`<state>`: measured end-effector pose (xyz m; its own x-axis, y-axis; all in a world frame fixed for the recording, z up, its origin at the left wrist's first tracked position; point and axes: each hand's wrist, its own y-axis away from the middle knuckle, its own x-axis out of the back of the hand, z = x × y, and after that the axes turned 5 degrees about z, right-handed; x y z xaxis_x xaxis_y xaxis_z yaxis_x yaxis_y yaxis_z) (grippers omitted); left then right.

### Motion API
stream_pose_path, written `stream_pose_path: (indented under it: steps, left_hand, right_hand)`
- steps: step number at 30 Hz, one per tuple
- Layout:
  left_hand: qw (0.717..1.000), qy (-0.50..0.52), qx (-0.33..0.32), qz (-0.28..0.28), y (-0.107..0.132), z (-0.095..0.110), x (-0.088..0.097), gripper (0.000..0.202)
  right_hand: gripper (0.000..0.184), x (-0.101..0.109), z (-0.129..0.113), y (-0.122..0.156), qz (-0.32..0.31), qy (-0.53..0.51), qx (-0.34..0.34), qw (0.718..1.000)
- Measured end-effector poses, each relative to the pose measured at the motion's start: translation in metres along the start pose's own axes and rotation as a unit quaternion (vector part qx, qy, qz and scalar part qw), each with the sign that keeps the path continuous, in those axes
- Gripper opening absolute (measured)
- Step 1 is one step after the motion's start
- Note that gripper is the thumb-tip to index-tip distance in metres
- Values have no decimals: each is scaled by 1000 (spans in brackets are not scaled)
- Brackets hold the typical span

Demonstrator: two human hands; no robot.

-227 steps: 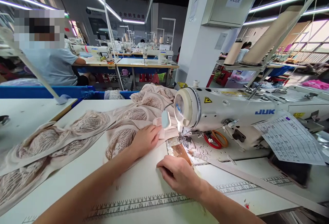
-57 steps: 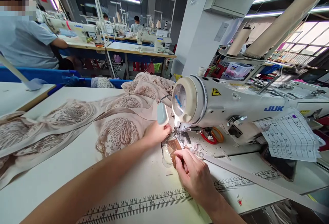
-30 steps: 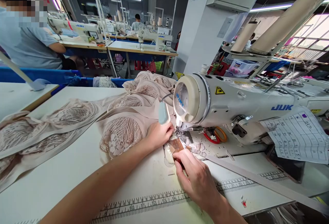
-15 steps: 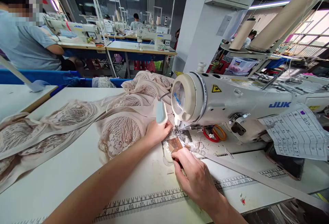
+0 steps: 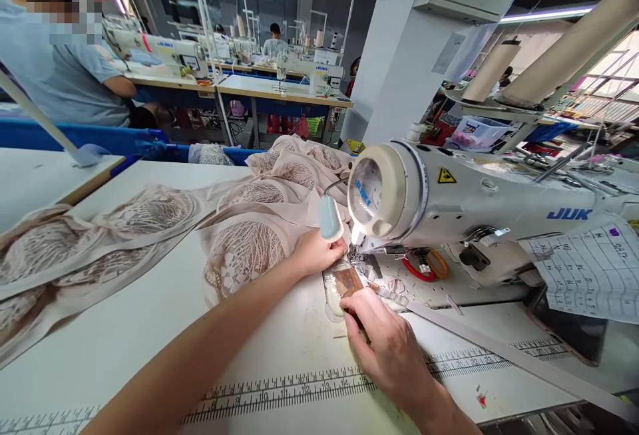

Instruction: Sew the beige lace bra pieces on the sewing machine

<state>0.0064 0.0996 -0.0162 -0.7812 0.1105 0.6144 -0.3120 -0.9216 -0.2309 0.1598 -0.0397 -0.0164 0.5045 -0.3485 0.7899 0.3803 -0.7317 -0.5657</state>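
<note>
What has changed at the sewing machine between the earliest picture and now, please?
The left hand moved in from the fabric to the needle area. The right hand slid forward onto the brown strip, fingers pressing it. The lace garments, scissors and paper chart stayed put.

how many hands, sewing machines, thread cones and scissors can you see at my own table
hands: 2, left hand and right hand
sewing machine: 1
thread cones: 2, and
scissors: 1
total: 6
</note>
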Motion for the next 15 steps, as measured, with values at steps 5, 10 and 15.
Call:
stream_pose_path:
  steps: [5,10,15]
  left_hand:
    - [998,22,-40,-46,1,-3,4,15]
    - [1000,4,30,8,0,-1,5,12]
    - [1000,-12,27,7,-1,-1,3,13]
  right_hand:
    - [20,2,-1,-1,0,-3,4,1000]
    - [20,4,-3,-3,3,-7,6,1000]
    - [19,5,-3,-3,4,-12,4,1000]
